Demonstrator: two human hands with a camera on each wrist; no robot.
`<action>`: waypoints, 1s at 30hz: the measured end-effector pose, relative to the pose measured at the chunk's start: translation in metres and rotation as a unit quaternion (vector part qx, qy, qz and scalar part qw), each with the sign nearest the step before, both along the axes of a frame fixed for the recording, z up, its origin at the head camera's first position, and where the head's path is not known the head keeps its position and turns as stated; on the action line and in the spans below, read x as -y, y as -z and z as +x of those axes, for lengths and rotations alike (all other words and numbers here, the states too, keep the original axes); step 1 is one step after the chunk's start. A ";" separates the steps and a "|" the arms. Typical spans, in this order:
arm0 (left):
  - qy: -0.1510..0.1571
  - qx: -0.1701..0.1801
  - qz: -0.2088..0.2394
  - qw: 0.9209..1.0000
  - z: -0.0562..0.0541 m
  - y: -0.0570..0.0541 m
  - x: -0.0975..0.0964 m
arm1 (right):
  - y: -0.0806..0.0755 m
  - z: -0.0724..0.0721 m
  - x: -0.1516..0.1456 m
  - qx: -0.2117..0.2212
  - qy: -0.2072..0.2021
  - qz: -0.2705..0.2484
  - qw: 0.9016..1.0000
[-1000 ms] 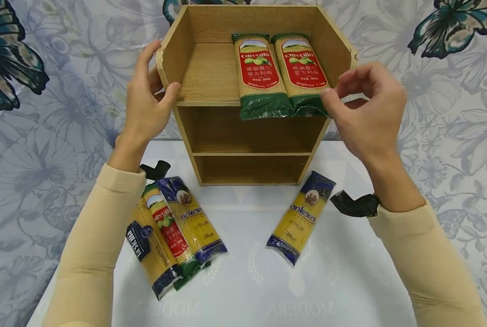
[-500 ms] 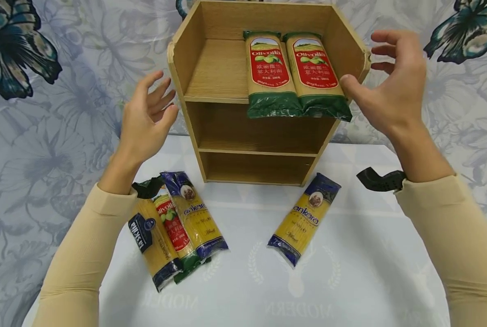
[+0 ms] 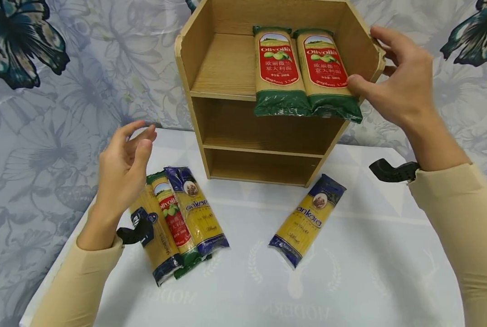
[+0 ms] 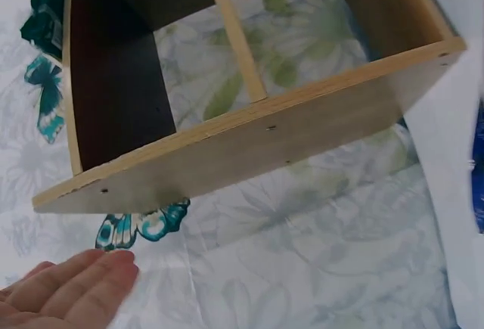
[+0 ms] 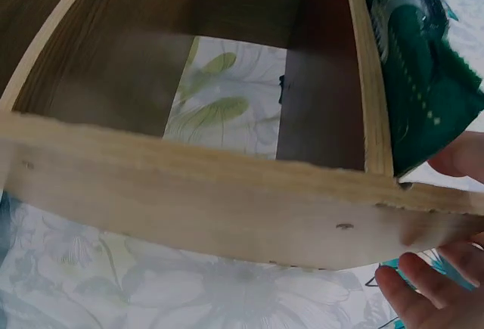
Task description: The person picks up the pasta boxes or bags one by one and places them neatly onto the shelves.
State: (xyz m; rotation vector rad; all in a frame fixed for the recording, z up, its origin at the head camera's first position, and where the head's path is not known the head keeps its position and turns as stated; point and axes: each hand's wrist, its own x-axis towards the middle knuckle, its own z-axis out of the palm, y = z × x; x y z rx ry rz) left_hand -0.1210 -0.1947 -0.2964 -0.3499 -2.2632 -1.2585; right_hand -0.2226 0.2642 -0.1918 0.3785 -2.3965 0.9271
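Note:
A three-tier wooden shelf (image 3: 223, 66) stands at the back of the table. Two green-ended spaghetti packs with red labels, one left (image 3: 282, 68) and one right (image 3: 325, 63), lie side by side on its top tier. My right hand (image 3: 406, 79) holds the shelf's right side panel, thumb inside by the right pack and fingers (image 5: 427, 287) outside. My left hand (image 3: 122, 177) hangs in the air with loosely bent fingers, left of the shelf. Below it lie a blue-labelled pasta pack (image 3: 159, 238), a red-labelled spaghetti pack (image 3: 174, 213) and a blue-ended Ankara pack (image 3: 198, 211), overlapping.
Another Ankara pasta pack (image 3: 308, 220) lies slantwise on the white table (image 3: 243, 281), in front of the shelf's right corner. Floral cloth (image 3: 84, 91) with butterfly prints covers the backdrop. Both lower tiers (image 3: 263, 163) face forward.
My left hand has let go of the shelf's left side and dropped down toward the packs. My right hand has moved from the right pack's end to the shelf's right panel.

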 end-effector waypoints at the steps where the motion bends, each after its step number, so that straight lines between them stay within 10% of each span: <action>1: -0.011 0.005 -0.005 1.000 0.006 0.003 0.002 | -0.001 -0.001 -0.001 -0.001 -0.003 0.012 1.000; 9: -0.060 -0.012 -0.060 0.996 0.038 0.025 0.013 | -0.008 -0.005 -0.008 -0.006 0.003 0.094 0.996; 18: -0.117 0.079 -0.077 0.987 0.057 0.049 0.018 | -0.011 -0.007 -0.012 -0.013 0.014 0.160 0.987; 30: -0.010 0.235 -0.100 0.967 0.072 0.110 0.015 | -0.010 -0.008 -0.012 0.017 -0.025 0.166 0.986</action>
